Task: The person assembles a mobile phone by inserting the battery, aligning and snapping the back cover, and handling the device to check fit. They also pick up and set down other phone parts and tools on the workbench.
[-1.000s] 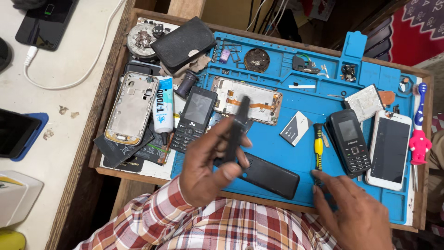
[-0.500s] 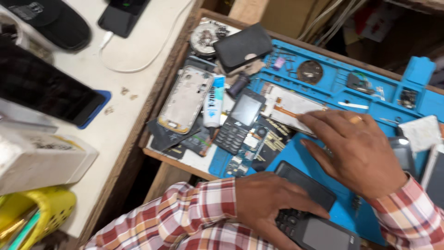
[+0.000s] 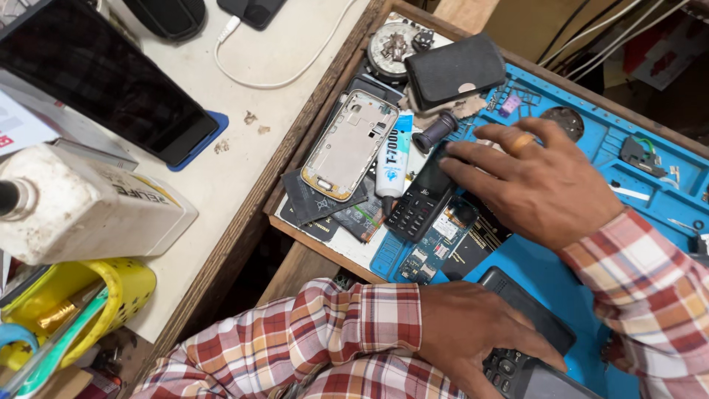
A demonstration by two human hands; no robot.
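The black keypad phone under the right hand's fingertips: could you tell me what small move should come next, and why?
Probably close the right hand around the black keypad phone and lift it. The fingertips rest on its upper end without gripping it. It lies on the blue mat beside a glue tube, while the left hand already presses on another dark phone.

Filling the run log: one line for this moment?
left hand: on keypad phone | right hand: fingers over black phone | blue mat

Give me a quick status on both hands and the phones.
Right hand spread flat, fingertips on the black keypad phone. Left hand gripping a dark keypad handset. Glue tube lies close beside the black keypad phone.
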